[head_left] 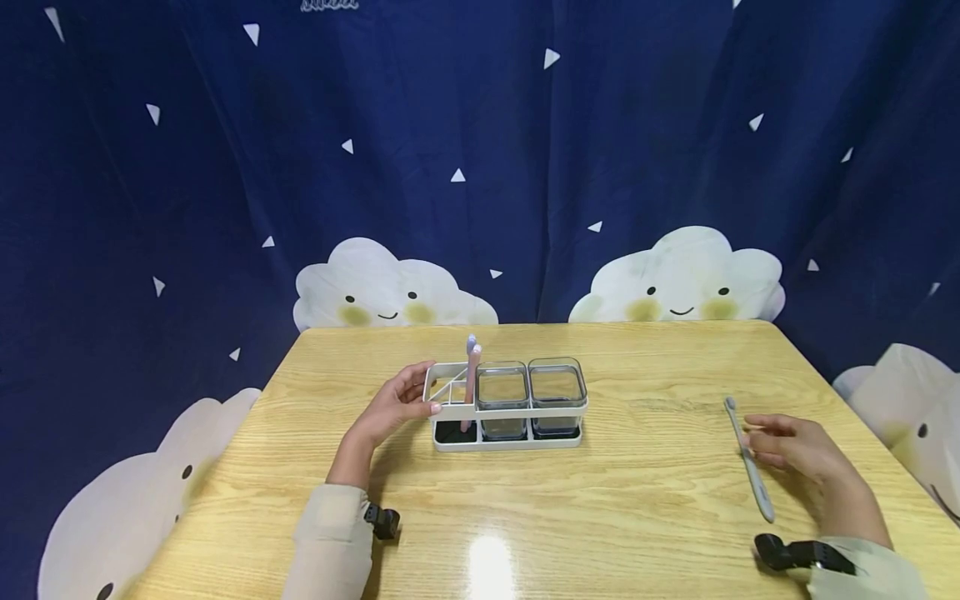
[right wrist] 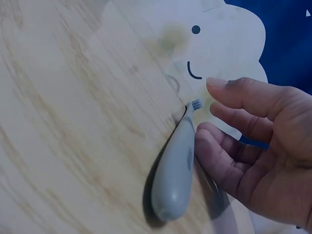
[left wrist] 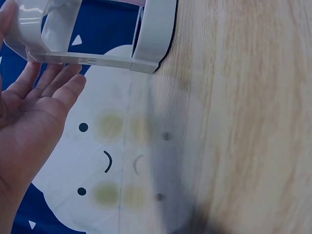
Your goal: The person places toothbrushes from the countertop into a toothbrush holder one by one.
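Near the middle of the table stands a white toothbrush holder [head_left: 457, 412] with a dark base. My left hand [head_left: 393, 404] grips its left end, the thumb on the front rim and the other fingers around the side and back. A pink toothbrush [head_left: 472, 385] stands in the holder, and the bluish head [head_left: 471, 342] of another shows behind it. At the right, a grey toothbrush [head_left: 753, 479] lies on the table, its bristled head [right wrist: 196, 104] pointing away. My right hand [head_left: 798, 450] is just right of its handle, fingers loosely bent, thumb apart, holding nothing.
Two clear square cups [head_left: 503, 403] sit side by side in the holder's middle and right sections. The wooden table [head_left: 645, 508] ends at a dark blue curtain [head_left: 517, 108] printed with clouds and white triangles.
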A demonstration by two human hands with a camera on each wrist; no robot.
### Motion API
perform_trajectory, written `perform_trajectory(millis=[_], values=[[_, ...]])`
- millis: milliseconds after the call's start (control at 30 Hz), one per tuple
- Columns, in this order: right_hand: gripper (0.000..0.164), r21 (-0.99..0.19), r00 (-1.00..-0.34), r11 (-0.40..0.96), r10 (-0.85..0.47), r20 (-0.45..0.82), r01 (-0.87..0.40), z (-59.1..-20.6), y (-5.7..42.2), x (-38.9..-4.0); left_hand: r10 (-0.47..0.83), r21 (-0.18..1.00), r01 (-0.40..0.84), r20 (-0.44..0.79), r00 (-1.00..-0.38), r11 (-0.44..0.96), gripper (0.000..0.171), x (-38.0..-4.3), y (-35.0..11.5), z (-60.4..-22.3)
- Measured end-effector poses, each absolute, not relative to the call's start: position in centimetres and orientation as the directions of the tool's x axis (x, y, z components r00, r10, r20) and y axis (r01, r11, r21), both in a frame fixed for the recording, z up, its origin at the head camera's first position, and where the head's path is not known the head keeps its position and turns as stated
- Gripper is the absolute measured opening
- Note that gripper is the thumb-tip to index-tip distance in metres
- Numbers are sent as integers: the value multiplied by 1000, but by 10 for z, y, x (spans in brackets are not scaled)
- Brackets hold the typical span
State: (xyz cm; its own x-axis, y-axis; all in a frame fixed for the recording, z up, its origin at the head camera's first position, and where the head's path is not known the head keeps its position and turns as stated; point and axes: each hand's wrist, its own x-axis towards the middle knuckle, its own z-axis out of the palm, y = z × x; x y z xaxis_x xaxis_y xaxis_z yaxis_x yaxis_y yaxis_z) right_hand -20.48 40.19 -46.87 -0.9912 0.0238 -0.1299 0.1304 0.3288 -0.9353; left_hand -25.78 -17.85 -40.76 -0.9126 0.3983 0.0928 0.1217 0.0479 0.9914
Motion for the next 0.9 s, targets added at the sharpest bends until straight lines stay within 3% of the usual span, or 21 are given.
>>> perform_trajectory(millis=[367, 600, 900], values=[[71, -899, -979, 387, 66, -195, 205, -472, 396, -211, 399, 991, 121, 88, -913, 57, 71, -259, -179, -410], [75, -750, -984, 637, 96, -153, 179, -465, 393, -214, 390, 992, 122, 95, -916, 44, 72, -273, -184, -431], [68, -731, -981, 654, 116, -157, 194, -462, 389, -216, 392, 992, 126, 110, -913, 15, 73, -273, -185, -432]])
